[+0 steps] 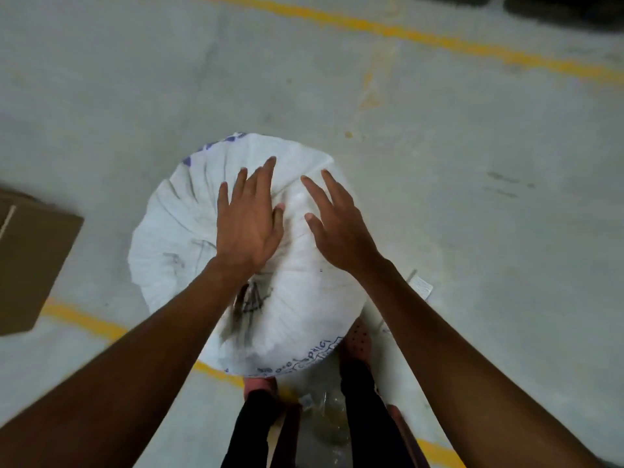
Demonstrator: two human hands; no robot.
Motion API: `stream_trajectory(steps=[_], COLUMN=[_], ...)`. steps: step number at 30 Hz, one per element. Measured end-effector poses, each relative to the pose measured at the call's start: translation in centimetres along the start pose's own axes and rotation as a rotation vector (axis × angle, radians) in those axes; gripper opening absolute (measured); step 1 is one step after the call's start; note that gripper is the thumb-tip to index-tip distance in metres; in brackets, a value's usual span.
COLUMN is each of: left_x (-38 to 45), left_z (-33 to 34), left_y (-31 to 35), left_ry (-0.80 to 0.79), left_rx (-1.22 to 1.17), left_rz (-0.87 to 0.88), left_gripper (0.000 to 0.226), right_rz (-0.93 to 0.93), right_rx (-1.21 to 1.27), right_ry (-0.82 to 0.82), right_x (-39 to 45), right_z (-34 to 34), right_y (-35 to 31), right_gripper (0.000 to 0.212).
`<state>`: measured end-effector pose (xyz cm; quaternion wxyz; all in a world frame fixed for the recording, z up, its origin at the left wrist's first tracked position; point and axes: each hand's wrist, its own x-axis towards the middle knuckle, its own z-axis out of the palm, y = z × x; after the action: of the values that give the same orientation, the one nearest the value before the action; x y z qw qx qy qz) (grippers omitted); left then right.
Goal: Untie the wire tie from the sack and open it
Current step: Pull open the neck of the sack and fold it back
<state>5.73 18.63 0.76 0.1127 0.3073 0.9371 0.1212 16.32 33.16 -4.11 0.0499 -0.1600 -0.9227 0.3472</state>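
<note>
A full white woven sack [175, 238] with blue print stands upright on the floor right in front of me, seen from above. Its top is gathered into folds that run toward the middle. My left hand [248, 221] hovers flat over the gathered top with fingers spread. My right hand [337, 228] is beside it, fingers also spread, just above the sack. Neither hand holds anything. The gathered neck lies between and under my hands, and I cannot make out a wire tie there.
A brown cardboard box [30, 261] lies on the concrete floor at the left. Yellow painted lines [439, 38] cross the floor. My feet in pink shoes [358, 339] stand right behind the sack, with a scrap of clear plastic [329, 420] between them.
</note>
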Motion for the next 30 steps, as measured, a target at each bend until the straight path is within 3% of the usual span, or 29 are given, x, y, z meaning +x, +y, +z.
stream_trajectory(steps=[7, 14, 20, 25, 30], left_x=[-6.7, -9.8, -9.2, -8.4, -7.7], left_z=[-1.3, -0.1, 0.5, 0.5, 0.5], left_y=[-10.3, -15.8, -18.1, -18.7, -18.5], left_ry=[-0.031, -0.140, -0.148, -0.113, -0.114], left_rx=[-0.043, -0.133, -0.279, -0.597, -0.663], left_rz=[-0.151, -0.201, -0.166, -0.189, -0.138], left_gripper=[0.070, 0.059, 0.042, 0.043, 0.032], right_rz=[-0.025, 0.032, -0.001, 0.127, 0.223], right_rx=[0.003, -0.016, -0.051, 0.148, 0.302], right_ry=[-0.208, -0.260, -0.164, -0.017, -0.004], right_x=[-1.3, -3.3, -3.1, -1.6, -0.2], right_z=[6.4, 10.7, 12.9, 12.1, 10.3], right_y=[-7.4, -10.7, -11.2, -11.3, -8.2], right_gripper=[0.059, 0.072, 0.019, 0.017, 0.012])
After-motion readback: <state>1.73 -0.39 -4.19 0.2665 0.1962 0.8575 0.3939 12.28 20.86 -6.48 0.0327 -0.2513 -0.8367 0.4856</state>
